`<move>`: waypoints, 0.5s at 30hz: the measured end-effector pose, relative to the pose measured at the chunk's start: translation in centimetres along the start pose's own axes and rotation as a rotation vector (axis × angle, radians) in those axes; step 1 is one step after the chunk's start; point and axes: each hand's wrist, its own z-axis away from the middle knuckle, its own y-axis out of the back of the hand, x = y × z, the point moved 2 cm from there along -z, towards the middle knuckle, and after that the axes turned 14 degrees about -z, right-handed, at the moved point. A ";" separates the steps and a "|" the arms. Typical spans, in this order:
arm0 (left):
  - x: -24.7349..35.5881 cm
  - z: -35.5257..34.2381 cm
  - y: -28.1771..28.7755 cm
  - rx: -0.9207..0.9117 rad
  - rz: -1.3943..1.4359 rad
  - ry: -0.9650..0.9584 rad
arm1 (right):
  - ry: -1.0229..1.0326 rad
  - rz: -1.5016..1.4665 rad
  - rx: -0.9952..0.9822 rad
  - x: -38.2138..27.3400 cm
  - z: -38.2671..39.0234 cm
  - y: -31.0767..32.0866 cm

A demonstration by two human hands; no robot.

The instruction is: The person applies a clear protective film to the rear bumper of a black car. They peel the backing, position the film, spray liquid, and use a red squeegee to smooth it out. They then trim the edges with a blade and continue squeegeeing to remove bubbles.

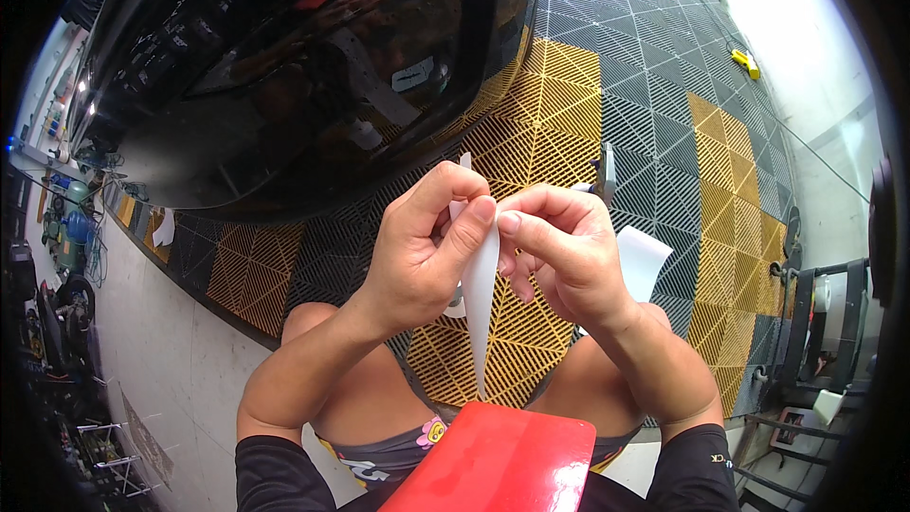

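My left hand (422,251) and my right hand (573,251) meet in front of me, thumbs and fingertips pinched together at the top of a thin white sheet (482,299). The sheet hangs down edge-on and tapers to a point, just above a glossy red panel-like piece (502,465) at the bottom. What exactly lies between the fingertips is too small to make out. Beyond my hands stands a glossy black car body (313,142), with reflections on its curved surface.
A curled white sheet (643,261) lies right of my right hand. A small tool (607,171), partly dark, is beyond it. Black and yellow grid floor tiles (654,133) spread around. A black metal rack (825,322) stands right; yellow objects (745,64) lie by the wall.
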 end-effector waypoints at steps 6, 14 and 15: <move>0.1 0.0 0.0 0.006 0.005 0.008 | -0.003 -0.036 0.001 0.1 0.1 -0.1; 0.1 -0.1 -0.2 0.043 -0.007 -0.034 | -0.014 -0.075 -0.036 0.2 0.1 0.0; 0.1 -0.1 -0.1 0.050 -0.023 -0.043 | -0.012 -0.074 -0.036 0.3 0.2 0.0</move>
